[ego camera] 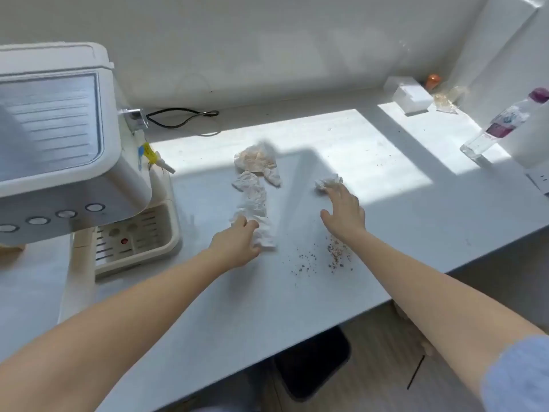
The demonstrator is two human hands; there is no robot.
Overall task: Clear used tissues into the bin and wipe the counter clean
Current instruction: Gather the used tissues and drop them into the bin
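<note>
Three crumpled used tissues lie on the white counter (297, 307). A long white tissue (252, 200) runs toward me, and my left hand (237, 242) pinches its near end. A brown-stained tissue (257, 160) sits just behind it. A small balled tissue (328, 182) lies to the right, with the fingertips of my right hand (344, 212) touching it, fingers spread flat. Dark crumbs (335, 254) are scattered on the counter under my right wrist. A black bin (312, 364) stands on the floor below the counter's front edge.
A white coffee machine (59, 138) with a drip tray (136, 236) fills the left side, its black cord (181, 117) along the wall. At the back right stand a white box (411, 95), an orange object (432, 81) and a clear bottle (502, 126).
</note>
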